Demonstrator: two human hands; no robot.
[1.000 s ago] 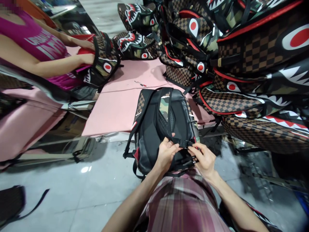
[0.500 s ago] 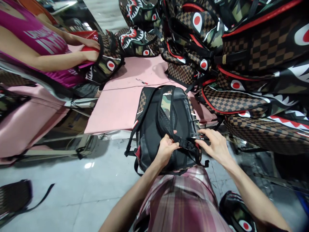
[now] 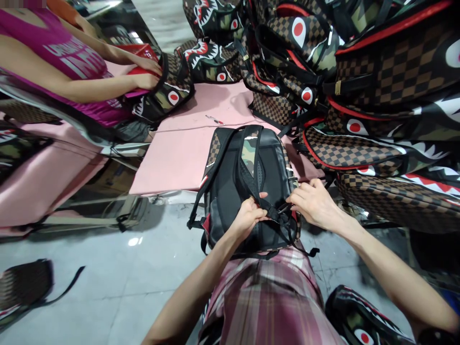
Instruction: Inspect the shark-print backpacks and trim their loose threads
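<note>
A black-backed backpack (image 3: 230, 191) with brown checkered sides leans from my lap onto the pink table edge, its back panel facing me. Its shoulder strap (image 3: 247, 165), with a camouflage patch, runs down the middle. My left hand (image 3: 247, 218) pinches this strap near its lower end, by the black buckle. Closed around small metal thread snips (image 3: 285, 209), my right hand (image 3: 311, 203) is at the bag's right side, the tips pointing toward the buckle. My fingers mostly cover the snips. A loose webbing end (image 3: 313, 252) hangs at the lower right.
On the pink table (image 3: 172, 160) lies a pen (image 3: 215, 120). Checkered and camouflage backpacks (image 3: 373, 143) are piled at right and back. A co-worker in a magenta top (image 3: 72, 57) handles another backpack (image 3: 168, 93) at left. More bags (image 3: 359, 318) lie on the tiled floor.
My right hand has moved slightly left, its fingers closing more around the snips, whose tips now meet the strap area by the buckle. My left hand keeps its pinch. The view shifted slightly.
</note>
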